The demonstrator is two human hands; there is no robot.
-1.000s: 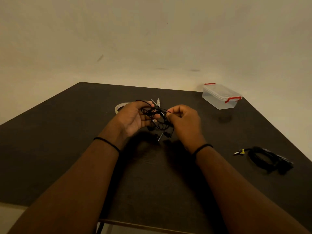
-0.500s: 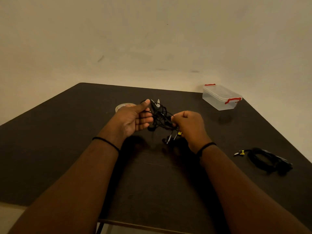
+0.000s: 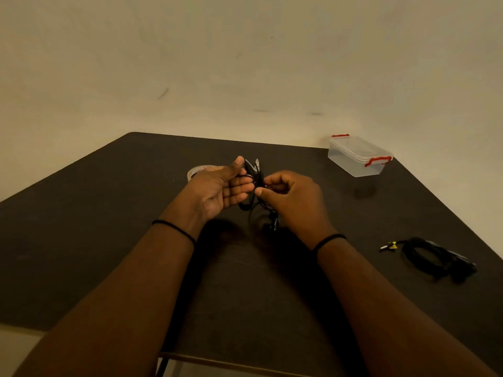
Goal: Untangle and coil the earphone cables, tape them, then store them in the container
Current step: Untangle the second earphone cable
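From my feed, the right hand (image 3: 292, 202) has its fingers curled in, thumb and forefinger pinching a strand of the tangled earphone cable (image 3: 258, 191). The left hand (image 3: 221, 190) faces it palm-up, thumb raised and pressed on the same bundle, fingers only loosely bent beneath it. I count both as a grip on the cable, though the exact contact points are lost in the dark knot between the fingertips. The tangle hangs between the two hands above the tabletop (image 3: 109, 240), with loops and what look like earbuds dangling below the right hand; I cannot separate one strand from another there.

Both forearms reach in from the bottom edge, each with a thin black band at the wrist, and the wrists angle inward toward each other.

Behind the left hand, a roll of tape (image 3: 200, 171) lies on the tabletop, mostly hidden by the hand. Just past the thumb, small metal points of what may be scissors (image 3: 255, 164) show; the rest is covered. At the far right corner stands the clear container (image 3: 356, 156), lid on, with red clips. Near the right edge lies a second coiled cable (image 3: 435, 257), well apart from the hands, its detail hard to read in the dim light.
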